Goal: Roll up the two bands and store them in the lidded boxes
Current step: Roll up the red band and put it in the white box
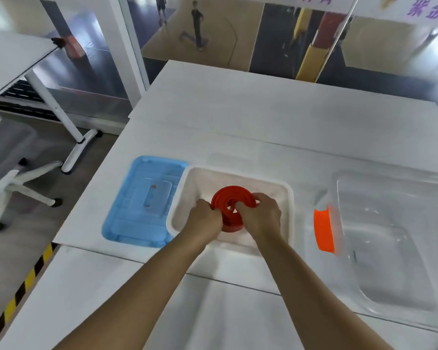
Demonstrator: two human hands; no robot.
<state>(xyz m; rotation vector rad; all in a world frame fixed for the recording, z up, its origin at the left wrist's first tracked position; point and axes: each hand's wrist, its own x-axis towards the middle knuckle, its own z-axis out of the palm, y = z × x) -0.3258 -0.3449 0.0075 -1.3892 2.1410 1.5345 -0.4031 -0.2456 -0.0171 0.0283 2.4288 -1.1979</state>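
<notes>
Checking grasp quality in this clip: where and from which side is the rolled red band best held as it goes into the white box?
Best by its outer rim, from above, one hand per side. The red band is a flat coil lying face up in the white box, whose walls block a sideways approach. The left hand and right hand hold it so, which probably stops it uncoiling.

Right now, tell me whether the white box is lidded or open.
Open. The white box has no lid on; its blue lid lies beside it on the table.
</notes>
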